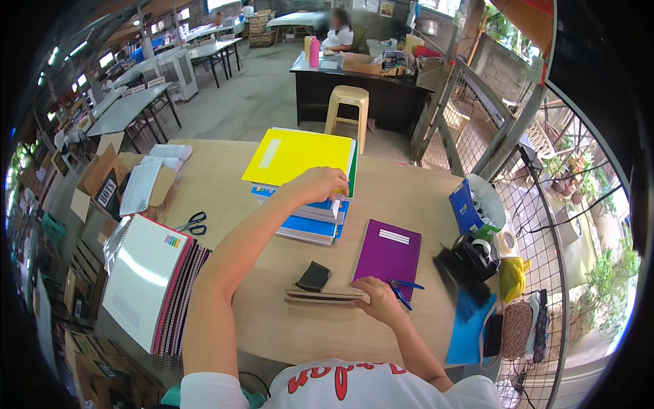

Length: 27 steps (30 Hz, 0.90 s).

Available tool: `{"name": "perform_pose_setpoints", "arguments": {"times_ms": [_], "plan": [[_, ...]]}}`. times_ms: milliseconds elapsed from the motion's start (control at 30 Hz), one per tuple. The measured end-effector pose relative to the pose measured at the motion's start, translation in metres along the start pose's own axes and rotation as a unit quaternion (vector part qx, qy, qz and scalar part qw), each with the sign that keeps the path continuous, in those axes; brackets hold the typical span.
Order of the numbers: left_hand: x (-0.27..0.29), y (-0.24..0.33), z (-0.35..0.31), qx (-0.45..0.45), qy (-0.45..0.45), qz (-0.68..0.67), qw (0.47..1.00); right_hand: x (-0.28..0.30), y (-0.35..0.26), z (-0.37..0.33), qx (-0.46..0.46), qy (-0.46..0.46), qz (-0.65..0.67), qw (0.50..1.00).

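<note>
My left hand (319, 185) reaches to the near right corner of a yellow notebook (306, 153) on a stack of notebooks, its fingers curled over the edge. Blue-covered notebooks (310, 227) lie beneath, and a green edge shows at the right. My right hand (381, 301) is closed on the right end of a flat brown strip (323, 297), seen edge-on, near the table's front. Beside that hand lie blue-handled pliers (407, 285), partly on a purple notebook (388, 251). A small black block (313, 276) sits just behind the strip.
Spiral notebooks (146, 283) are piled at the left, with scissors (192, 223) and cardboard boxes (105, 180) nearby. At the right stand a blue box (464, 208), tape rolls (504, 243), black bristles (463, 283) and a yellow bag (514, 278). A stool (349, 102) stands beyond the table; a person sits farther back.
</note>
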State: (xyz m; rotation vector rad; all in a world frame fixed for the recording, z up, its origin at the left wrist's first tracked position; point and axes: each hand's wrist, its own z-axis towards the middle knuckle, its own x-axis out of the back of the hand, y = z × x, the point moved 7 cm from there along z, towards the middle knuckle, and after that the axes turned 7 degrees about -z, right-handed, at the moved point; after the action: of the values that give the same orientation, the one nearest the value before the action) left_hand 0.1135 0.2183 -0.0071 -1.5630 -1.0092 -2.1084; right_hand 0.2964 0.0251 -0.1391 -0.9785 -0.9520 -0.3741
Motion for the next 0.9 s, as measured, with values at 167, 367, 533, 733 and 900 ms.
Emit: {"name": "perform_pose_setpoints", "arguments": {"times_ms": [167, 367, 533, 733, 900], "plan": [[0.001, -0.002, 0.0, 0.006, -0.011, -0.008, 1.0, 0.004, -0.001, -0.002, 0.004, 0.007, 0.014, 1.0], [0.002, 0.001, 0.004, 0.015, -0.024, -0.027, 0.999, 0.005, 0.007, -0.009, -0.003, 0.003, 0.011, 1.0], [0.003, 0.0, 0.003, 0.021, -0.04, -0.035, 0.998, 0.006, 0.006, -0.011, -0.009, -0.001, 0.013, 1.0], [0.002, 0.001, 0.002, 0.007, -0.022, -0.028, 0.999, 0.005, 0.006, -0.011, -0.02, -0.015, 0.024, 0.999], [0.006, -0.001, 0.001, 0.019, -0.02, -0.06, 0.998, 0.007, 0.004, -0.011, -0.014, -0.01, 0.03, 0.999]]}}
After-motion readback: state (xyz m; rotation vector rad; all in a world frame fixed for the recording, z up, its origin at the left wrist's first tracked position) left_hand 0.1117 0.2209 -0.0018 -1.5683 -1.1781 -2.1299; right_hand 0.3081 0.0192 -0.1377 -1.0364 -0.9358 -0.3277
